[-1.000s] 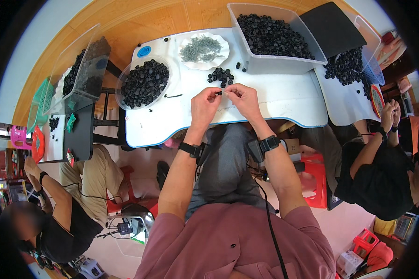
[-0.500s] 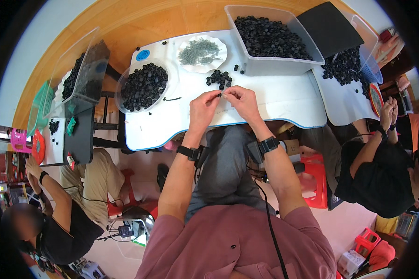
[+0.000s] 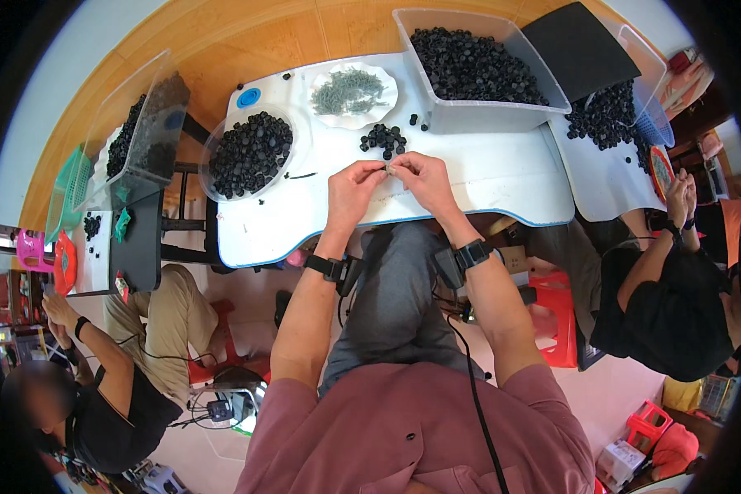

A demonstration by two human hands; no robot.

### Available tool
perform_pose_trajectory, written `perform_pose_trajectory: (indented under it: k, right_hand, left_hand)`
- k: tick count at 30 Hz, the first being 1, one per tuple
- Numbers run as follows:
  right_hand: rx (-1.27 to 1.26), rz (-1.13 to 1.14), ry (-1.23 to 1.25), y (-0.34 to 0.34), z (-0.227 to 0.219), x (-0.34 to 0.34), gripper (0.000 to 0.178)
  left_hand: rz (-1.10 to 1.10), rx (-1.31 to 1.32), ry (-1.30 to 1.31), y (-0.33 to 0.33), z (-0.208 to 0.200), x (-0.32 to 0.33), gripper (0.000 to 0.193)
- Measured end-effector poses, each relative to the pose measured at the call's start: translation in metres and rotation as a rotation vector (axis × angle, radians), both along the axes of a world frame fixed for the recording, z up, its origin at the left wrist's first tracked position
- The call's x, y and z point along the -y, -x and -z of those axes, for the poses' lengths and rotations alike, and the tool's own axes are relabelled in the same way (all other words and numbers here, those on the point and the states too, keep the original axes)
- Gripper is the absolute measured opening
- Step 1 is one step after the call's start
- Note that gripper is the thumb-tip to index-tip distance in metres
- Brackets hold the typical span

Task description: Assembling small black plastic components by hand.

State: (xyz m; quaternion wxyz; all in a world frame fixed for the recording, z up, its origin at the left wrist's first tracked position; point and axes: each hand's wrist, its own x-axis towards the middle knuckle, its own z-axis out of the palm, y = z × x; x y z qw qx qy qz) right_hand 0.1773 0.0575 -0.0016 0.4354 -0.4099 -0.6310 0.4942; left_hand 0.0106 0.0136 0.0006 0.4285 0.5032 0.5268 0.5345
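My left hand [image 3: 353, 191] and my right hand [image 3: 426, 179] meet fingertip to fingertip just above the white table [image 3: 502, 177]. Both are closed in a pinch; what sits between the fingers is too small and too covered to make out. Just beyond them lies a small heap of black cap-like pieces [image 3: 384, 142]. Behind that, a white scalloped plate [image 3: 389, 92] bears many thin grey-green slivers [image 3: 346, 90]. To the left, a round clear tub [image 3: 293, 156] is full of similar black pieces [image 3: 250, 155]. A thin black strip [image 3: 302, 175] lies beside the tub.
A large clear bin [image 3: 494, 122] of black pieces stands at the back right. A blue round object [image 3: 249, 98] lies at the back left. Co-workers sit on both sides, a person at left [image 3: 111, 387] and a person at right [image 3: 667, 305]. A black cable [image 3: 472, 366] runs down over my shirt.
My hands stay pinched together in nearly the same spot, with only a slight shift of the fingers. The dark bit seen earlier at my left fingertips no longer shows clearly.
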Motion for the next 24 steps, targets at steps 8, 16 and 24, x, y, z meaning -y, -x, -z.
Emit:
perform_pose_trajectory:
  k: [8, 16, 24]
  right_hand:
    - [-0.114, 0.361, -0.113, 0.001, -0.001, -0.007, 0.014]
    - [0.638, 0.448, -0.257, 0.018, -0.023, -0.025, 0.025]
    - [0.404, 0.359, -0.149, 0.017, -0.024, -0.032, 0.023]
  left_hand:
    - [-0.049, 0.207, -0.027, 0.006, -0.001, -0.002, 0.019]
    - [-0.100, 0.285, -0.035, 0.011, 0.001, -0.003, 0.018]
    - [-0.112, 0.328, -0.051, 0.012, -0.002, -0.002, 0.019]
